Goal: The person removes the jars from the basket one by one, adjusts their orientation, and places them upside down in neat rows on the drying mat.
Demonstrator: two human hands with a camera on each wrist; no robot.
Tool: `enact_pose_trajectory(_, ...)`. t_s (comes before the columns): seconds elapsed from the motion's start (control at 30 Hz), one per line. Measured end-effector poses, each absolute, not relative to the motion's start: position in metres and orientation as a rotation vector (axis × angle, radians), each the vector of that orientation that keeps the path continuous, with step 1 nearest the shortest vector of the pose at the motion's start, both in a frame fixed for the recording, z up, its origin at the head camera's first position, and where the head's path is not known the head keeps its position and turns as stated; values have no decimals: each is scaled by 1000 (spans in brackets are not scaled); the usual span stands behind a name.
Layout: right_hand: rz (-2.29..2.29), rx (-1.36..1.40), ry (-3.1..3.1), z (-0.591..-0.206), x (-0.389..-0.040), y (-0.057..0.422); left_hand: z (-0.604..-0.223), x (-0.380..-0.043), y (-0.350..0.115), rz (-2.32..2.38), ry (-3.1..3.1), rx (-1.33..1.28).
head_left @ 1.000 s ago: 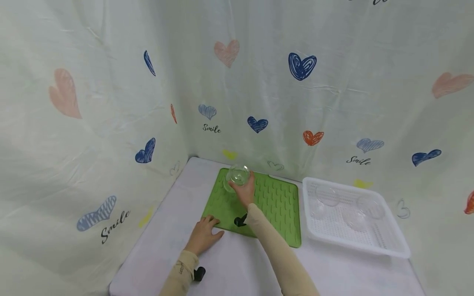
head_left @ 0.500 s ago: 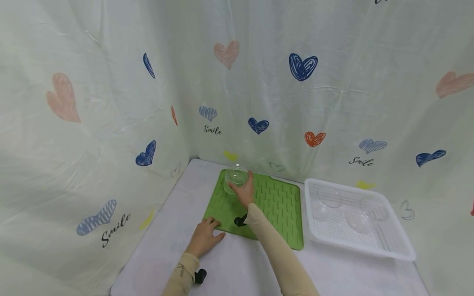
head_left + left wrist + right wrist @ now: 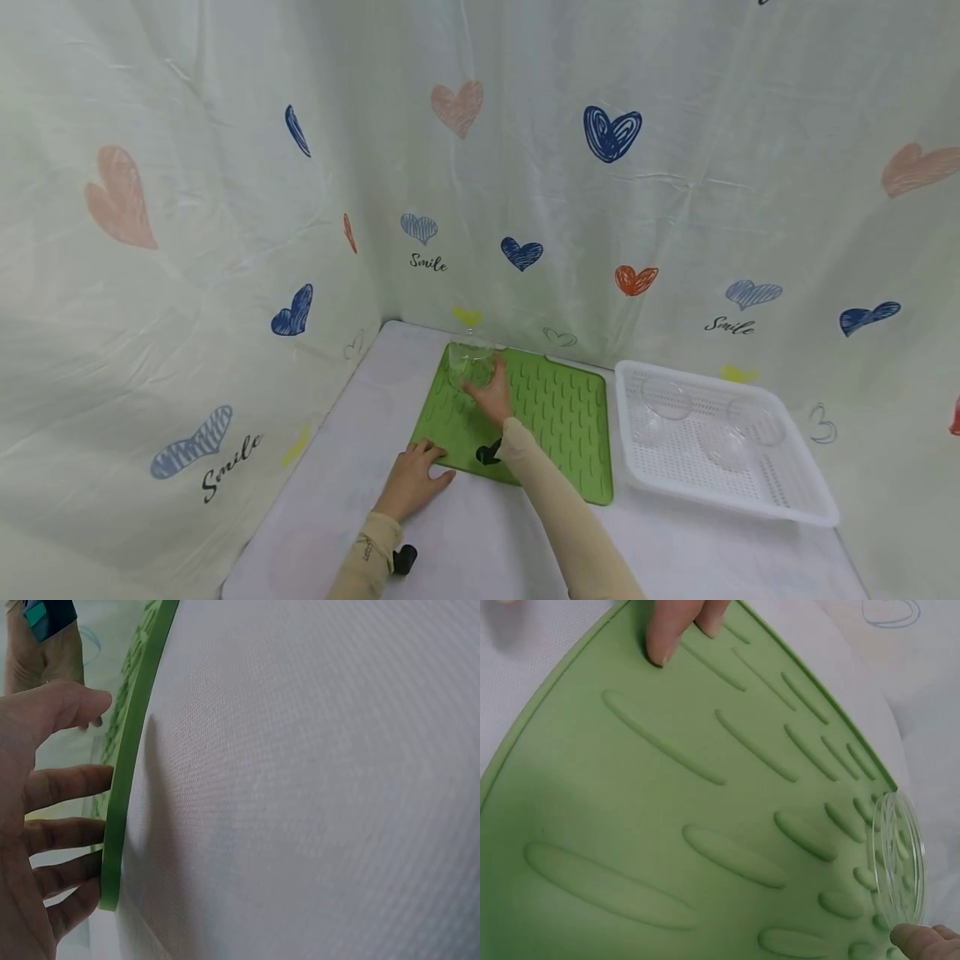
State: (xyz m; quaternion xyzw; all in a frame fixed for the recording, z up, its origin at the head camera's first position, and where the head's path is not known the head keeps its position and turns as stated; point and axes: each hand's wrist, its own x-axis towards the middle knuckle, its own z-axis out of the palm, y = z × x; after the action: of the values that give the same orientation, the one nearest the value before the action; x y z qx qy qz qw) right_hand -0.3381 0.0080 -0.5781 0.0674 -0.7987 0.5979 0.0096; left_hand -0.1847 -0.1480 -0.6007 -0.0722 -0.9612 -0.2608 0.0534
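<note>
A clear round bowl (image 3: 470, 360) stands out faintly against the far left corner of the green mat (image 3: 555, 408). My right hand (image 3: 491, 398) grips its near right side, thumb in front and a finger behind. Only that thumb (image 3: 922, 941) shows in the right wrist view, against the bowl's rim (image 3: 900, 862). Whether the bowl touches the mat, and whether there is a second one with it, I cannot tell. Fingertips of my left hand (image 3: 412, 479) rest on the mat's near left edge. In the left wrist view its fingers (image 3: 71, 784) lie spread and loosely bent along that edge.
A white perforated basket (image 3: 720, 496) stands to the right of the mat, with several clear round bowls (image 3: 723, 442) inside. Beneath everything is a white-covered table (image 3: 480, 542). A curtain (image 3: 675, 200) printed with hearts hangs behind and to the left.
My right hand has shifted slightly left, tilting and lowering the bowl toward the mat's far left corner. My left hand stays at the mat's edge.
</note>
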Motion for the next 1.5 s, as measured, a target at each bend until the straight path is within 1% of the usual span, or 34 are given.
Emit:
enact_pose_trajectory(0.27, 1837, 205, -2545, -576, -339, 11, -598, -184, -147, -811, -2894, -231)
enact_pose_trajectory(0.5, 1813, 263, -2590, -583, -339, 14, -601, -186, -147, -765, -2904, -210)
enact_pose_trajectory(0.8, 1891, 232, -2570, -574, -323, 32, -596, -194, -142, -739, -2901, -238)
enact_pose_trajectory(1.0, 1917, 267, -2490, -571, -315, 43, -589, -198, -144, -709, -2922, -190)
enact_pose_trajectory(1.23, 2047, 400, -2402, -531, -289, 58, -588, -205, -146, -698, -2955, -166)
enact_pose_trajectory(1.5, 2083, 463, -2318, -512, -270, 78, -583, -207, -142, -663, -2997, -188)
